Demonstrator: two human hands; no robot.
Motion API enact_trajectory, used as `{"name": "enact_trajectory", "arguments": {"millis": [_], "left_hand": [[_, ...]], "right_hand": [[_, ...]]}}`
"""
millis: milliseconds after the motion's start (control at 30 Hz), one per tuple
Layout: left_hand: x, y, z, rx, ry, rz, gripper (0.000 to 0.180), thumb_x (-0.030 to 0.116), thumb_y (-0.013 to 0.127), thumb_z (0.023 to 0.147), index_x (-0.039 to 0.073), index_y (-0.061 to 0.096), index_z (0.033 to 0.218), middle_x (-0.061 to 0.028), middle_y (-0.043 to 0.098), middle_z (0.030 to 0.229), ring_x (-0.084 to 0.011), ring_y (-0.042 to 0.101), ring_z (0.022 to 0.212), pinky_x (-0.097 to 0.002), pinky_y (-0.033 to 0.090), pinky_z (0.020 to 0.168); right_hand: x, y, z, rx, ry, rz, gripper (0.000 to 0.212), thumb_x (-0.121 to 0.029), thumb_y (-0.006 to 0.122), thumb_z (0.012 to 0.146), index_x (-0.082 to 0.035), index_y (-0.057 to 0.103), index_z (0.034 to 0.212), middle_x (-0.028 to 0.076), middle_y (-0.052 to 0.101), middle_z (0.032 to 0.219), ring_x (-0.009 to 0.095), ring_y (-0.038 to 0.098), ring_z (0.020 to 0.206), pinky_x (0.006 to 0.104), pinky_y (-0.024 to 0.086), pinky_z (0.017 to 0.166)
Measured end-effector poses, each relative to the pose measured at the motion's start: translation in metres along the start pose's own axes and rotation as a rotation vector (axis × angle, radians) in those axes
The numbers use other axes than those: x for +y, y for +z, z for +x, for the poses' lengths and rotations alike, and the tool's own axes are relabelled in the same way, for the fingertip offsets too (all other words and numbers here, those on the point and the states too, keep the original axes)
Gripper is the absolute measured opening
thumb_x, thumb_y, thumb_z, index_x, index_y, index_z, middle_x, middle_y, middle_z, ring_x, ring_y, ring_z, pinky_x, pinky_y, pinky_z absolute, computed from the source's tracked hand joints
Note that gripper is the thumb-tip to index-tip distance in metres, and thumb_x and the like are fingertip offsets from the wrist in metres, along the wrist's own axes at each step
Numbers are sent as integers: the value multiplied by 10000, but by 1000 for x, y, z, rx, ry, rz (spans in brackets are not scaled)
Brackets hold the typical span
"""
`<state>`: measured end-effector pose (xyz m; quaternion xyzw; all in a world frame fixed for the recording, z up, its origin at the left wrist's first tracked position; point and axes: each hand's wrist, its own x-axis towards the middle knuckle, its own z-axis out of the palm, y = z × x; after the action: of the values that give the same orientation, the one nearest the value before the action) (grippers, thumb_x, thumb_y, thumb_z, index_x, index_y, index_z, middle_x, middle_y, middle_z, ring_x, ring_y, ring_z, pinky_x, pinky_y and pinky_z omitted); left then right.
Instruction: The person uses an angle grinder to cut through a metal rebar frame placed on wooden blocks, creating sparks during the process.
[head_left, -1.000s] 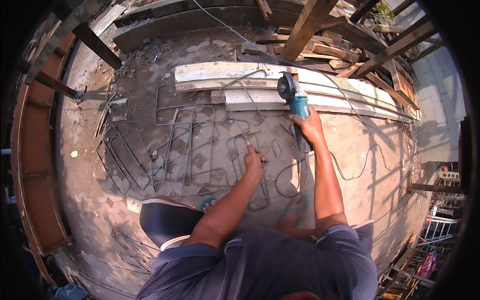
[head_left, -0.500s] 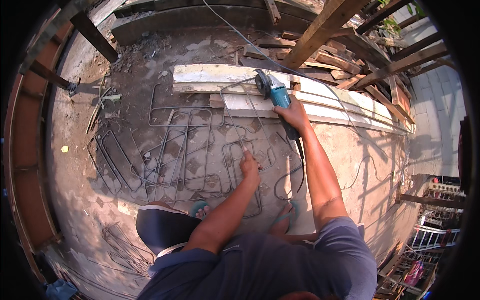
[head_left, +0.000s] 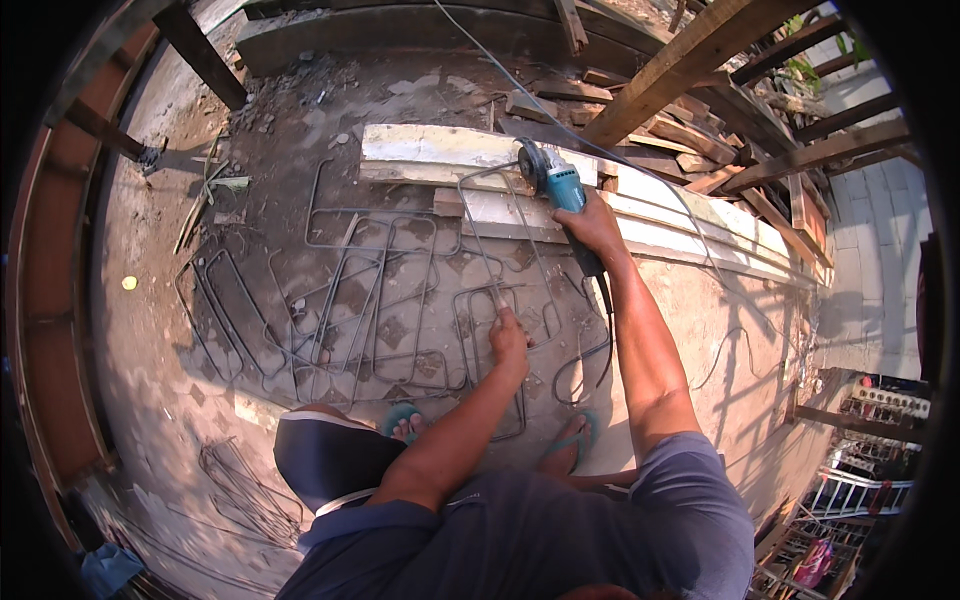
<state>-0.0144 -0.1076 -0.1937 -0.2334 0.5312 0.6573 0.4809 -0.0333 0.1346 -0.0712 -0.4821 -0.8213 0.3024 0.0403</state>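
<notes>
My right hand (head_left: 592, 222) is closed round the body of a teal and black angle grinder (head_left: 566, 188). The grinder's disc (head_left: 531, 165) is by the far end of a bent steel rod frame (head_left: 478, 232); whether they touch I cannot tell. Closer to my body, my left hand (head_left: 510, 338) grips the near part of that frame, fingers wrapped round it. Several more bent rod frames (head_left: 383, 290) lie overlapping on the ground to the left. Beneath the disc and the frame's far end are pale painted planks (head_left: 430, 150).
A power cable (head_left: 690, 208) crosses over the planks. Scrap timber (head_left: 690, 130) is piled at the far right, beside a slanting wooden post (head_left: 655, 70). My sandalled feet (head_left: 570, 445) stand near the frames. More thin rods (head_left: 245, 495) lie at the near left.
The view has shifted slightly, so the planks and frames sit a little further right. Both hands keep their grip, the grinder still at the frame's far end.
</notes>
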Motion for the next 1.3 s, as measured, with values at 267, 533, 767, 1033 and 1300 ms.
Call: {"name": "enact_trajectory", "arguments": {"millis": [267, 533, 767, 1033, 1300], "left_hand": [[-5, 2, 3, -16, -5, -20, 542, 601, 484, 1034, 97, 476, 836, -13, 427, 644, -148, 450, 529, -336, 444, 512], [-9, 1, 5, -39, 6, -19, 540, 604, 486, 1032, 103, 471, 830, -4, 416, 663, -142, 442, 533, -329, 452, 510], [-10, 2, 8, 22, 20, 27, 522, 525, 468, 1056, 76, 511, 793, -28, 479, 694, -163, 489, 537, -336, 469, 497], [-10, 4, 7, -15, 15, -14, 537, 581, 485, 1040, 93, 482, 817, -19, 439, 683, -156, 453, 537, -334, 435, 507], [-14, 4, 8, -27, 16, -56, 494, 546, 497, 1047, 110, 484, 814, -10, 437, 669, -152, 451, 537, -338, 438, 514]], "right_hand": [[-9, -2, 3, -10, 33, -62, 782, -426, 773, 724, 37, 558, 1317, 317, 679, 1178, 424, 673, 1117, 454, 523, 962], [-4, -5, 10, -25, 8, -52, 747, -388, 779, 714, 31, 559, 1292, 318, 686, 1151, 422, 684, 1093, 458, 526, 950], [-12, -7, 11, -33, 13, -98, 787, -391, 785, 716, 43, 535, 1322, 325, 680, 1157, 430, 682, 1089, 460, 526, 952], [-12, -5, 21, -19, 0, -128, 804, -394, 767, 729, 70, 517, 1336, 338, 671, 1170, 433, 679, 1100, 462, 524, 960], [-11, -4, 11, -25, 24, -102, 762, -387, 775, 720, 68, 546, 1287, 327, 674, 1166, 431, 681, 1082, 461, 520, 953]]}}
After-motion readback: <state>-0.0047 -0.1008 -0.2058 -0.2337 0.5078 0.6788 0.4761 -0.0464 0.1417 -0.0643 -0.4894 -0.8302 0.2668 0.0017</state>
